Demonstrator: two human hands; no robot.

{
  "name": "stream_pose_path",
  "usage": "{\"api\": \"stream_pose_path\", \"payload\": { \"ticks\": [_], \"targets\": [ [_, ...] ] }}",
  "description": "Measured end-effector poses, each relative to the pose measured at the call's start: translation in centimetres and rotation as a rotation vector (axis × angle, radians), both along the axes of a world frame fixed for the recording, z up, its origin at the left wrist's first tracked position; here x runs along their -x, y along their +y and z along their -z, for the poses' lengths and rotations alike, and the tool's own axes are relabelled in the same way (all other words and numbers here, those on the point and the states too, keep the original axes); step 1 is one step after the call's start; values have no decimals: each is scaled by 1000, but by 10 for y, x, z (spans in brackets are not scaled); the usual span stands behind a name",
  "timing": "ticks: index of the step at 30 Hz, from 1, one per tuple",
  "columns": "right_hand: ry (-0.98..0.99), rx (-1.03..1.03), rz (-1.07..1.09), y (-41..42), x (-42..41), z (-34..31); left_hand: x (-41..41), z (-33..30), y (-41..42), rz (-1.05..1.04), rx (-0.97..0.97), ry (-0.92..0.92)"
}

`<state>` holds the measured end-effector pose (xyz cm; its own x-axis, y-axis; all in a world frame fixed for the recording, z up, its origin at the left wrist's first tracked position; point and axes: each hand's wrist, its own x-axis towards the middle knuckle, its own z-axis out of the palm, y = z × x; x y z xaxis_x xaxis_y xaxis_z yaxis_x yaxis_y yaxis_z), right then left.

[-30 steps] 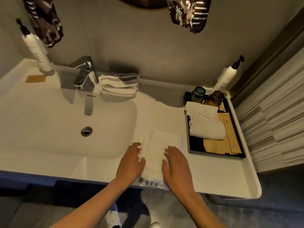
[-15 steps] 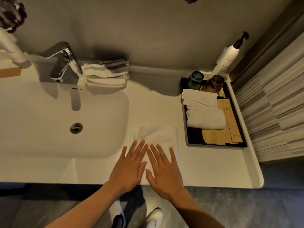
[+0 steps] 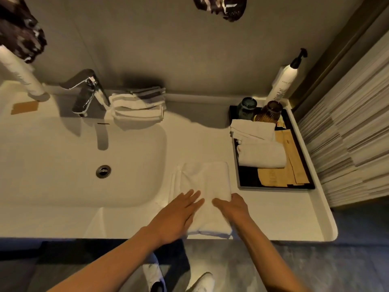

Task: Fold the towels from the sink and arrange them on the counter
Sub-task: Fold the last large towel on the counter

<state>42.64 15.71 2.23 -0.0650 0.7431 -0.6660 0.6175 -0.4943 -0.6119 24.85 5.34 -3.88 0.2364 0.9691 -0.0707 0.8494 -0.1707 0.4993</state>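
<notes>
Right hand (image 3: pixel 232 207) now curled on folded towel (image 3: pixel 207 182)

The room is dim and warm-toned, with yellowish light falling from above and behind the wall fittings, so the faucet (image 3: pixel 84 91) throws a hard dark shadow into the sink (image 3: pixel 52 154) and the stacked towels (image 3: pixel 137 105) shade the counter (image 3: pixel 200 133) beside them. A small glare spot glows at the back right corner near the pump bottle (image 3: pixel 284 81), and the chrome shows bright highlights. The wide lens bows straight lines toward the edges, fine detail is soft and grainy, and the left hand (image 3: pixel 179 216) looks slightly motion-blurred.
</notes>
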Motion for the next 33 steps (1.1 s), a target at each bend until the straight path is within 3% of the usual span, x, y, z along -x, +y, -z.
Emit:
{"api": "stream_pose_path", "payload": {
  "ticks": [4,8,11,14,17,18,21,24,26,28,31,33],
  "targets": [
    [-144,-121,-113,-1,23,-21,-1,-18,14,-258,112,-326],
    [-409,-356,-358,-25,50,-36,1,-47,35,-621,437,-781],
    [-530,-509,-560,-54,75,-29,12,-50,43,-748,603,-1089],
    [-607,-662,-720,-87,87,-13,19,-51,43,-737,622,-1050],
    [-669,-741,-882,-105,80,2,25,-47,43,-786,678,-1125],
    [-688,-739,-913,-107,78,3,27,-47,43,-816,646,-1072],
    [-739,-757,-904,-109,77,7,32,-49,42,-890,359,-402],
    [-595,-831,-925,-122,74,3,32,-43,28,-876,149,-205],
    [-428,-931,-895,-120,69,-3,30,-34,22,-732,-48,22],
    [-314,-944,-801,-101,70,-9,29,-30,21,-536,-141,25],
    [-254,-931,-676,-76,74,0,34,-17,29,-223,-98,18],
    [-277,-845,-698,-78,75,7,43,-9,33,-168,-115,41]
  ]
}}
